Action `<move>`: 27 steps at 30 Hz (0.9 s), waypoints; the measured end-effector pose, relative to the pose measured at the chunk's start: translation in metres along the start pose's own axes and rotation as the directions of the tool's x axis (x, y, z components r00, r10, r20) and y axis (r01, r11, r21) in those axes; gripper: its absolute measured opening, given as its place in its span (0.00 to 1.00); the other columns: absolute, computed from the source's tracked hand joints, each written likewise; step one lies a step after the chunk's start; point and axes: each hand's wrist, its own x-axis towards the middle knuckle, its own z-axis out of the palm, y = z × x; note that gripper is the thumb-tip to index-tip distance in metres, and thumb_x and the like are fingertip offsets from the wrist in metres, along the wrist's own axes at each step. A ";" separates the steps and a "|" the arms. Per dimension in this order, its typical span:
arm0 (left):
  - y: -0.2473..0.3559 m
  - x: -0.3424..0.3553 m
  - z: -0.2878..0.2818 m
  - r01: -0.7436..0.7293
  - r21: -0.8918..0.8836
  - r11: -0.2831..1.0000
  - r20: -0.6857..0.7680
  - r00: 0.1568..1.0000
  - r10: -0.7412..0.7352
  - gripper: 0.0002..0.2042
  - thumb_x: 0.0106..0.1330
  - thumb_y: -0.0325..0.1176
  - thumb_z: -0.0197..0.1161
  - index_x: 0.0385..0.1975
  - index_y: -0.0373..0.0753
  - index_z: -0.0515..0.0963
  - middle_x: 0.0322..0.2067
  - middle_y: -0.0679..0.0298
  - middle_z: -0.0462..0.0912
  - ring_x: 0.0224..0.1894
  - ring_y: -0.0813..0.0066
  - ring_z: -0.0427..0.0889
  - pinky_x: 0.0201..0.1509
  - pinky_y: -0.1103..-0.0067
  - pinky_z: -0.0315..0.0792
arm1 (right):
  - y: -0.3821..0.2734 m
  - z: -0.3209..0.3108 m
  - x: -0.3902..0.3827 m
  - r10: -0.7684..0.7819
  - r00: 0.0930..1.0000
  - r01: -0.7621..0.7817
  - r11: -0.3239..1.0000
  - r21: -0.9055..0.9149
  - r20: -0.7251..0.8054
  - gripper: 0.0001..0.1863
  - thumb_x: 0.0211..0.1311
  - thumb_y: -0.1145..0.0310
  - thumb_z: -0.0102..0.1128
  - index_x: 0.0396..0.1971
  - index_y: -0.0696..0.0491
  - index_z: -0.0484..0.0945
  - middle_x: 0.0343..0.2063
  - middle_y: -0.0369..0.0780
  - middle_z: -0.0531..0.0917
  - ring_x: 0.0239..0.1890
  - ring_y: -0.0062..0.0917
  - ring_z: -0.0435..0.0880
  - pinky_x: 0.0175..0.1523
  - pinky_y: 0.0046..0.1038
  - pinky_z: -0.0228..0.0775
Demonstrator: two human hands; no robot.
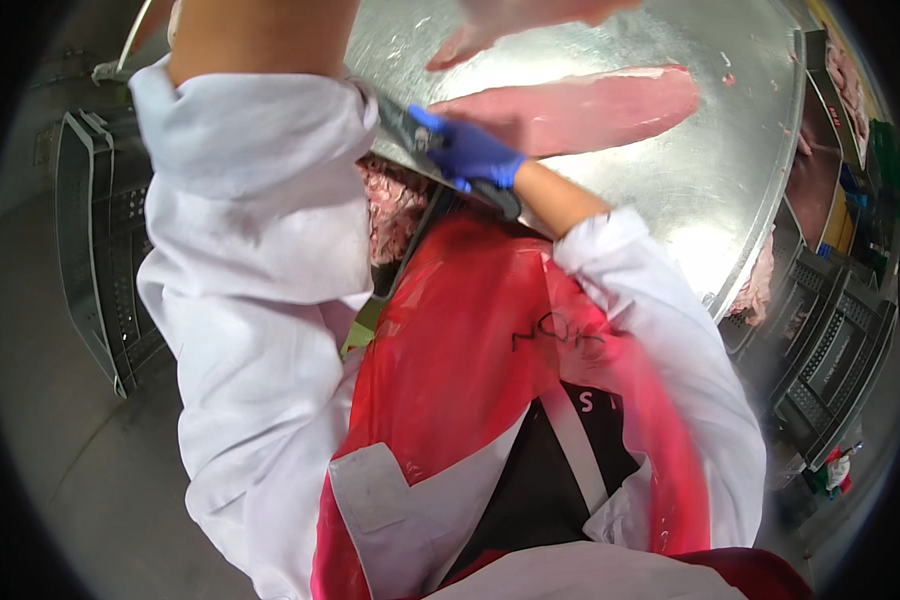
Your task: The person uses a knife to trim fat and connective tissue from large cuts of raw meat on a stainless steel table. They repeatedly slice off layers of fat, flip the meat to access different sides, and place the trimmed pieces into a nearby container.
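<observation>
My right hand [473, 154], in a blue glove, is closed round a dark grey, elongated tool [400, 124] at the near left edge of the metal table. The tool's black rounded end [506, 203] sticks out below the palm; blur hides its exact kind. Just beyond the hand lies a long, trimmed pink piece of meat [600, 110]. A second piece of meat [530, 22] is partly cut off by the top of the view. My left forearm reaches up past the upper edge, so that hand is out of sight.
Meat trimmings [395, 205] fill a dark crate below the table's edge, beside my apron. The round-edged metal table [760, 110] spans the upper right. Dark perforated crates stand left [82, 240] and right [835, 350]. More meat [760, 280] hangs by the table's right rim.
</observation>
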 end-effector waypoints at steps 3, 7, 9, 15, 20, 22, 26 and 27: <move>0.010 0.019 0.033 -0.048 -0.106 0.993 -0.060 0.997 0.042 0.11 0.54 0.33 0.61 0.33 0.32 0.77 0.29 0.48 0.82 0.35 0.51 0.82 0.42 0.64 0.76 | 0.029 -0.018 -0.065 0.057 0.989 -0.050 0.997 0.054 -0.135 0.30 0.71 0.68 0.54 0.72 0.50 0.62 0.20 0.38 0.79 0.16 0.18 0.76 0.24 0.26 0.70; 0.048 0.050 0.061 -0.017 -0.211 0.977 -0.084 0.996 0.000 0.15 0.53 0.36 0.65 0.36 0.32 0.77 0.31 0.47 0.82 0.37 0.52 0.83 0.43 0.65 0.76 | 0.101 -0.073 -0.175 0.130 0.846 0.012 0.965 0.262 -0.517 0.20 0.69 0.69 0.56 0.59 0.55 0.73 0.23 0.38 0.81 0.18 0.19 0.76 0.24 0.25 0.70; 0.065 0.066 0.090 0.005 -0.305 0.952 -0.080 0.996 -0.031 0.17 0.52 0.37 0.67 0.37 0.32 0.77 0.32 0.47 0.83 0.38 0.53 0.84 0.44 0.65 0.76 | 0.134 -0.109 -0.245 0.081 0.693 0.146 0.957 0.250 -0.716 0.17 0.70 0.68 0.58 0.55 0.53 0.74 0.24 0.36 0.80 0.20 0.17 0.76 0.24 0.23 0.70; 0.088 0.046 0.300 0.300 -0.416 0.858 0.305 0.935 -0.179 0.23 0.50 0.42 0.72 0.42 0.32 0.77 0.36 0.46 0.84 0.41 0.54 0.85 0.45 0.66 0.77 | 0.241 -0.152 -0.427 0.191 0.139 0.354 0.907 0.229 -0.972 0.36 0.73 0.70 0.57 0.76 0.46 0.51 0.29 0.35 0.76 0.19 0.17 0.74 0.23 0.21 0.71; 0.101 -0.110 0.426 0.730 -0.139 0.669 0.755 0.515 -0.406 0.30 0.49 0.44 0.76 0.50 0.34 0.76 0.41 0.48 0.84 0.45 0.56 0.85 0.49 0.67 0.77 | 0.230 -0.113 -0.432 0.179 0.397 0.005 0.980 0.197 -0.900 0.28 0.77 0.57 0.50 0.73 0.44 0.61 0.30 0.34 0.76 0.26 0.21 0.73 0.33 0.27 0.72; 0.129 -0.139 0.423 0.769 -0.262 0.583 0.690 0.572 -0.443 0.27 0.50 0.40 0.75 0.48 0.34 0.75 0.42 0.48 0.84 0.46 0.61 0.84 0.50 0.70 0.76 | 0.230 -0.097 -0.416 -0.028 0.541 -0.130 0.985 -0.117 -0.841 0.27 0.77 0.59 0.48 0.73 0.43 0.63 0.31 0.42 0.78 0.30 0.34 0.76 0.41 0.37 0.72; 0.153 -0.153 0.398 0.796 -0.231 0.559 0.704 0.534 -0.469 0.29 0.52 0.39 0.74 0.52 0.32 0.73 0.43 0.47 0.83 0.47 0.59 0.84 0.52 0.70 0.76 | 0.231 -0.079 -0.381 -0.092 0.760 -0.246 0.875 -0.416 -0.643 0.27 0.74 0.64 0.47 0.72 0.36 0.64 0.32 0.53 0.74 0.34 0.50 0.76 0.46 0.44 0.71; 0.159 -0.159 0.398 0.795 -0.257 0.549 0.660 0.559 -0.501 0.29 0.52 0.40 0.73 0.52 0.33 0.73 0.41 0.46 0.84 0.46 0.55 0.84 0.51 0.68 0.76 | 0.236 -0.077 -0.381 -0.065 0.769 -0.279 0.862 -0.424 -0.636 0.28 0.74 0.64 0.47 0.72 0.35 0.63 0.33 0.54 0.74 0.34 0.50 0.76 0.46 0.45 0.71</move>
